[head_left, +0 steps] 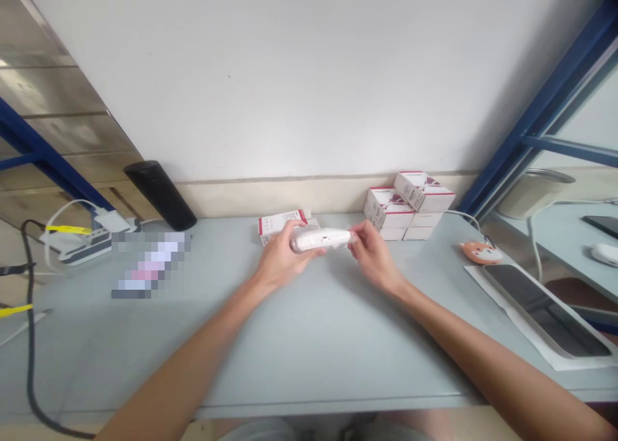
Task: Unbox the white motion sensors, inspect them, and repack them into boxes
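Observation:
A white, rounded, flattish device with a small dark slot on its near edge is held up above the desk; I cannot make out its exact kind. My left hand is closed around the device's left end, thumb on top and fingers below. At the other end, my right hand pinches the device's tip or a thin clear wrapping there. Just behind my left hand lies a white and red carton, partly hidden by the hand and the device.
Several similar cartons are stacked at the back right by the wall. A dark phone lies on white paper at right, near an orange animal-shaped case. At left are a black cylinder, a power strip and cables.

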Tool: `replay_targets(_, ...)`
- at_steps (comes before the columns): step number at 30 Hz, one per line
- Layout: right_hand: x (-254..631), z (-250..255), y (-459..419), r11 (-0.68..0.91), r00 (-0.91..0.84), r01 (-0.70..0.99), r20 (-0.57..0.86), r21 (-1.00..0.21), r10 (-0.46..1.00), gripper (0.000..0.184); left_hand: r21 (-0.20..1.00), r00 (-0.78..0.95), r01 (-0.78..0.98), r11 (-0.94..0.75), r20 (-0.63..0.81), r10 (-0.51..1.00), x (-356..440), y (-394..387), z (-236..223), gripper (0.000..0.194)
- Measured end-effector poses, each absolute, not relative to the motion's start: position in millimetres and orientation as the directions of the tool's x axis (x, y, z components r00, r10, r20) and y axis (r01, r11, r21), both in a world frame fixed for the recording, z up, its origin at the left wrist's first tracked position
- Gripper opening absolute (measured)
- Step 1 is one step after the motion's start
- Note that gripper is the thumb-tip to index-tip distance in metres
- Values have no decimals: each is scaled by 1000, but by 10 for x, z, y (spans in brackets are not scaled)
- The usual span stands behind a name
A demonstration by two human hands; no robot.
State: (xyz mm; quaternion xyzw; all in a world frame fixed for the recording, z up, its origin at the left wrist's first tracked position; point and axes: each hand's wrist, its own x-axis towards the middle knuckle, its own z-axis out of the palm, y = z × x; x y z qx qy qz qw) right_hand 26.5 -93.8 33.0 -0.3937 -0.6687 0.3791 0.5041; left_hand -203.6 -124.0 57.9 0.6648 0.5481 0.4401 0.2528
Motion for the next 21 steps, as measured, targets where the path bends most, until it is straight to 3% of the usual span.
replay_targets(3,266,360,-971,435,-171,245,403,-866,899,27,869,62,460,-184,175,983,-1980,-1305,659,52)
replay_targets(6,280,406,-997,448,-190,331,407,-830,894,26,935,118,353,23,-69,991,-1942,-1359,736,60)
replay_targets(8,293,422,-997,452,-199,369,406,-812,892,26,956,219,218,197,-245,945,-1945,-1383,780,62)
replay_targets(10,308,421,-982,461,-209,385,411,-799,887,26,945,356,42,324,-317,879,-1963,-1392,814,66)
replay_targets(14,329,387,-939,458,-219,349,404,-818,888,28,888,454,-310,339,-175,874,-2009,-1385,861,51)
replay_targets(16,323,360,-924,434,-214,302,383,-849,899,31,884,456,-377,277,-83,886,-2019,-1390,870,40)
replay_targets(21,270,294,-908,329,-187,192,295,-925,937,40,993,419,-94,69,-23,908,-1971,-1400,816,53)
